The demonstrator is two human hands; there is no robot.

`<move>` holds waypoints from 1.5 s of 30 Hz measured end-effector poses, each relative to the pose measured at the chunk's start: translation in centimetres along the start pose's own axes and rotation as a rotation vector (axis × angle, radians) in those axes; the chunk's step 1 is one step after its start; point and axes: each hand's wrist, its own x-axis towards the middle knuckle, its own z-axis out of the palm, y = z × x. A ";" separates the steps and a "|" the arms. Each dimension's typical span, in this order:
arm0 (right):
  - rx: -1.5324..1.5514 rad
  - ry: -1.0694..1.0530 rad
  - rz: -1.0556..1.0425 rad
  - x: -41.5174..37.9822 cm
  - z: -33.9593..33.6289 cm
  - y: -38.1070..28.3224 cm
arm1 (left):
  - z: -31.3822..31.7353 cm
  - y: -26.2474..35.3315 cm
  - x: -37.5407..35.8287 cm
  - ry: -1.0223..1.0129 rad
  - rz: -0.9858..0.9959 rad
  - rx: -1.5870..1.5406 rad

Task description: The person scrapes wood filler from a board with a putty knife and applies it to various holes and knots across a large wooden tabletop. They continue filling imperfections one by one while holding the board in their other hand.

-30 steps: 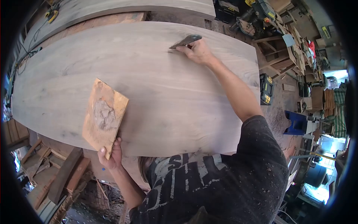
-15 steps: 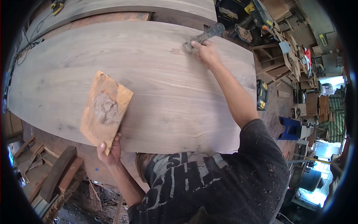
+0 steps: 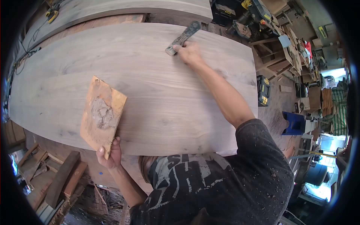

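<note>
My left hand (image 3: 110,154) grips the lower corner of a wooden board (image 3: 90,129), fingers wrapped round its edge. On that board sits a lump of greyish-brown putty (image 3: 102,113), hollowed in the middle. The board is held tilted above the near side of a large wooden tabletop (image 3: 153,101). My right hand (image 3: 190,53) is closed on a dark putty knife (image 3: 183,36), its handle pointing away to the upper right. The knife's lower end touches the tabletop near its far side; what lies beneath it is hidden.
Another wooden slab (image 3: 123,8) lies beyond the tabletop, with a yellow-and-black power tool (image 3: 52,14) on it. A black-and-yellow case (image 3: 263,90) rests off the right end. Wood offcuts (image 3: 62,180) stand at the lower left, and a cluttered bench (image 3: 281,52) at the right.
My right hand and the putty knife have moved left over the tabletop, covering the small square filler patch seen earlier. The board in my left hand has shifted slightly.
</note>
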 end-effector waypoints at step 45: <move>-0.051 0.554 0.224 -27.6 -6.9 1.6 | -4.5 7.5 15.3 -0.229 -0.552 0.195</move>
